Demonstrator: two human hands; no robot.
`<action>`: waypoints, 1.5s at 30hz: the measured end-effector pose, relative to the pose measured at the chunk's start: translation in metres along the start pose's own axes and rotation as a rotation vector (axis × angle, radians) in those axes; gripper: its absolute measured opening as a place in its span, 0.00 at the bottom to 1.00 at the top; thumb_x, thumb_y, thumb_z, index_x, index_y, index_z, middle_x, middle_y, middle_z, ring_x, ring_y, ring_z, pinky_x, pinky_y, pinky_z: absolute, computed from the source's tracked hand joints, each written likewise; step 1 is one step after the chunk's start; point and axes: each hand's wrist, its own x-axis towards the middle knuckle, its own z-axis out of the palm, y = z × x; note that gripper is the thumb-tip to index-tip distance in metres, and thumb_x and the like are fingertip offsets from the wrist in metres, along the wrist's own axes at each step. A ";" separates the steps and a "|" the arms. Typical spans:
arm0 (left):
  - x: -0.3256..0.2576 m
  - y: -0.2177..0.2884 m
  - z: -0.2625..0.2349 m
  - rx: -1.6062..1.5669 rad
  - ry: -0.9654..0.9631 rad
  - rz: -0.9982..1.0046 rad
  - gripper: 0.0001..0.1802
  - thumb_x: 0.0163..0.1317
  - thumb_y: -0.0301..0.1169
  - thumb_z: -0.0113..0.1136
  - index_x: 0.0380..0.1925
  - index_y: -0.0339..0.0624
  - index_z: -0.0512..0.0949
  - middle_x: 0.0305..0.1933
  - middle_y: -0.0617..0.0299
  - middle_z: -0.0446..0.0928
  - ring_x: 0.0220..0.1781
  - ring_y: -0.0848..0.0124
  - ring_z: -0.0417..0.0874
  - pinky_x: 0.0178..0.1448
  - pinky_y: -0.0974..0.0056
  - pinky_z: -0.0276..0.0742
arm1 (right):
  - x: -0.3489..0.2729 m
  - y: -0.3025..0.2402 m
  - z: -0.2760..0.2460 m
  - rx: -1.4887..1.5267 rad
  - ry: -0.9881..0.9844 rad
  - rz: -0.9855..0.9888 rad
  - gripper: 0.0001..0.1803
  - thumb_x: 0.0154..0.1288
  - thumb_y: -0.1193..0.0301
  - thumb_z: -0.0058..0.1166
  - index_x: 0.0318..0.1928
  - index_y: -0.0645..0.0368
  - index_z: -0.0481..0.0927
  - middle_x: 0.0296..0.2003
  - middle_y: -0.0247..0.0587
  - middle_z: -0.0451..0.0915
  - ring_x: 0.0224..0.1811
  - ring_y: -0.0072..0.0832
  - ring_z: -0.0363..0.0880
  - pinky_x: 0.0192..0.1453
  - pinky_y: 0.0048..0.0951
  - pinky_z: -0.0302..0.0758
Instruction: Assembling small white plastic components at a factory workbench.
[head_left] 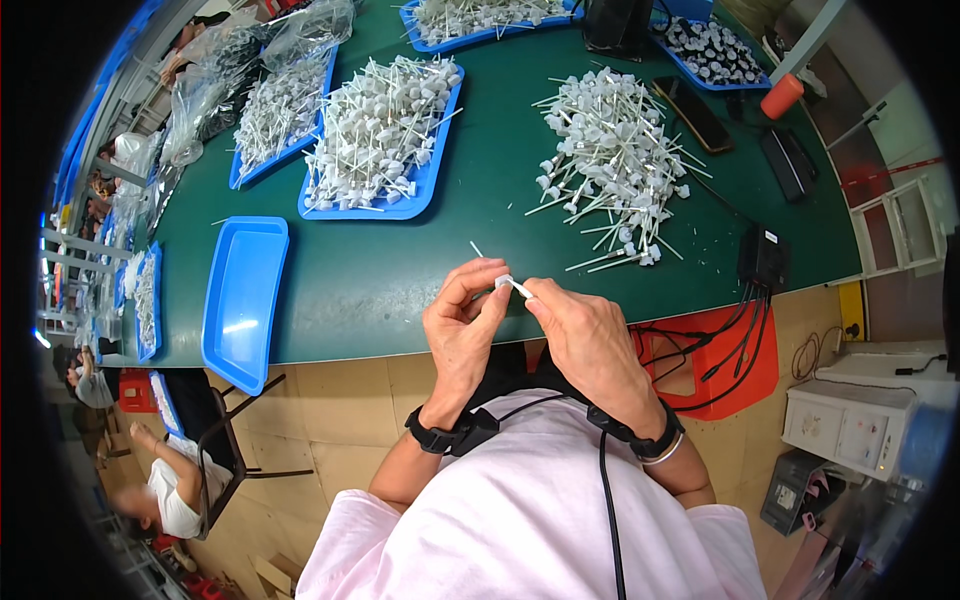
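My left hand (463,310) is closed in a pinch on a small white plastic part (503,282) at the table's near edge. My right hand (590,325) meets it from the right, its fingers pinching a thin white stick (521,290) whose tip touches or nearly touches the part. A thin pale stem (476,248) shows just beyond my left fingertips; whether it belongs to the held part I cannot tell. Ahead to the right lies a loose heap of white stemmed parts (615,150). A blue tray (425,205) heaped with similar parts stands ahead to the left.
A shallow blue tray (245,290) overhangs the near edge at left. More filled blue trays line the far side. At right are a phone (693,113), a red-orange cylinder (782,97) and a black box with cables (763,258). Another person (185,480) sits at far left; a red stool (735,370) is below right.
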 end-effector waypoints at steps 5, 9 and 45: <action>0.000 -0.003 -0.002 -0.042 -0.006 -0.033 0.11 0.62 0.17 0.64 0.44 0.35 0.84 0.55 0.57 0.78 0.51 0.75 0.81 0.52 0.73 0.80 | 0.001 0.001 -0.002 0.112 -0.078 0.103 0.09 0.75 0.69 0.49 0.41 0.63 0.75 0.22 0.53 0.78 0.25 0.51 0.80 0.27 0.47 0.71; 0.000 -0.003 -0.002 -0.074 -0.010 -0.041 0.10 0.63 0.17 0.63 0.44 0.35 0.84 0.55 0.57 0.77 0.52 0.74 0.81 0.52 0.73 0.80 | 0.004 0.011 -0.004 0.306 -0.195 0.211 0.14 0.77 0.66 0.46 0.40 0.64 0.77 0.18 0.50 0.75 0.19 0.45 0.77 0.26 0.42 0.71; 0.002 0.008 -0.010 0.057 -0.092 -0.197 0.12 0.67 0.26 0.65 0.49 0.35 0.84 0.41 0.58 0.86 0.41 0.73 0.87 0.43 0.72 0.81 | 0.010 -0.002 -0.024 0.138 -0.270 0.133 0.12 0.77 0.67 0.45 0.42 0.65 0.74 0.22 0.55 0.76 0.26 0.53 0.78 0.29 0.47 0.69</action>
